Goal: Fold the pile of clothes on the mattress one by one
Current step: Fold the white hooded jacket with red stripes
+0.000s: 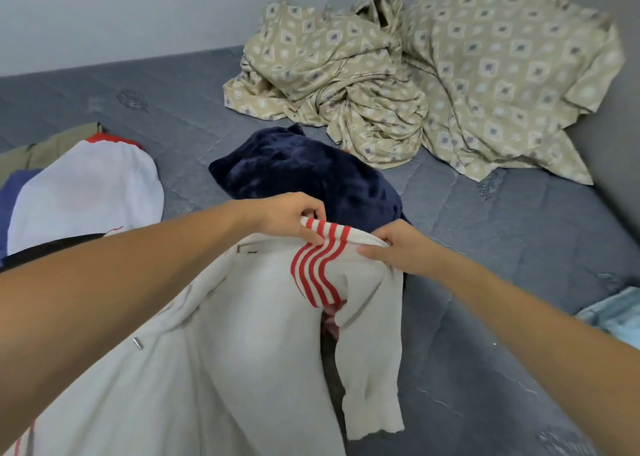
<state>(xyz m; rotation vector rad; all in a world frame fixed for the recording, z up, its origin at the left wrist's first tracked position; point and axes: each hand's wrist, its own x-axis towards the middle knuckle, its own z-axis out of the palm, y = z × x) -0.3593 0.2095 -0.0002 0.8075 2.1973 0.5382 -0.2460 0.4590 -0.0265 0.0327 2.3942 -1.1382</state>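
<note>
Centre of frame: the left hand (pixel 287 218) and right hand (pixel 391 248) each pinch the red-striped edge of a white garment (pixel 242 334). A navy fleece (pixel 304 175) lies just behind on the grey mattress (pixel 502 248).

A bedroom in a home: a bare grey-blue quilted mattress (pixel 485 220) fills the frame, set against plain pale walls (pixel 138 12) at the top, with a crumpled beige diamond-patterned bedsheet (pixel 363 85) and matching pillow (pixel 512 75) upper right.

Bare mattress (pixel 502 248) right of the hands; navy blanket (pixel 304 175) just ahead, folded stack (pixel 86 192) left.
</note>
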